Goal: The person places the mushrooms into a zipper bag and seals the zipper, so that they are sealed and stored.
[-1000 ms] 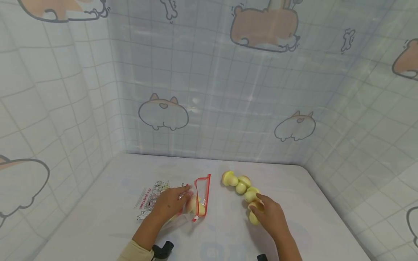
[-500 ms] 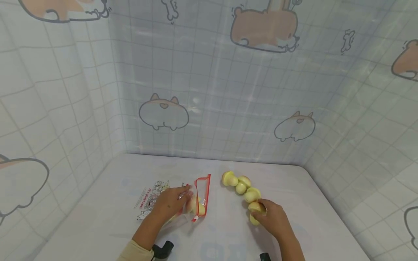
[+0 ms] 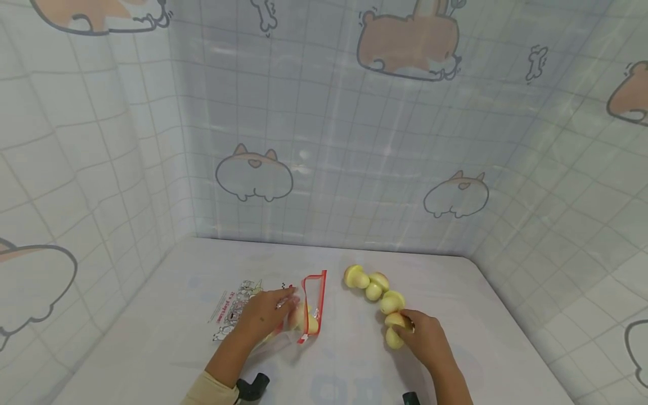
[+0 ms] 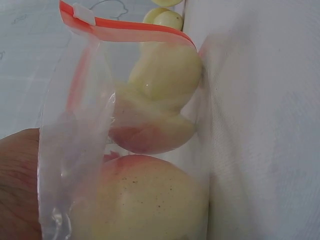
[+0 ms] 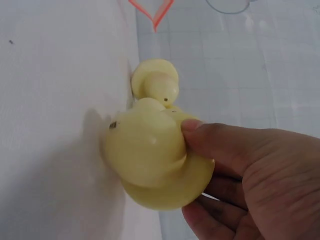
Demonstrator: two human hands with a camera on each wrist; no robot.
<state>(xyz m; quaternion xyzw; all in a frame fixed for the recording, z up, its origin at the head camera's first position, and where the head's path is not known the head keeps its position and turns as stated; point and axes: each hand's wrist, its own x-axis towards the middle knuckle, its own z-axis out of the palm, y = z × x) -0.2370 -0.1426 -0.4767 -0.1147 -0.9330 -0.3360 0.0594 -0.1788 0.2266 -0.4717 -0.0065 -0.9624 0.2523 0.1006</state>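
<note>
My right hand (image 3: 427,337) pinches a pale yellow toy mushroom (image 5: 145,150) between thumb and fingers, at the near end of a row on the white table. Its round stem faces the right wrist camera, with the cap behind. Further along the row lie other mushrooms (image 3: 373,288), close to one another. On the left, my left hand (image 3: 265,318) holds a clear zip bag (image 3: 323,295) with a red edge, its mouth gaping toward the row. Inside the bag are mushrooms with reddish caps (image 4: 150,132). The left fingertips are partly hidden by the plastic.
Printed cartoon drawings and red lettering (image 3: 230,306) show on the left part of the bag. White sheeting with a grid and dog drawings (image 3: 253,174) rises behind and on both sides of the table (image 3: 455,292). A white slider (image 4: 84,14) sits on the red zip.
My right hand has shifted slightly right and down, off the neighbouring mushroom, and its fingers have closed on the nearest one. The left hand and the bag have stayed in place.
</note>
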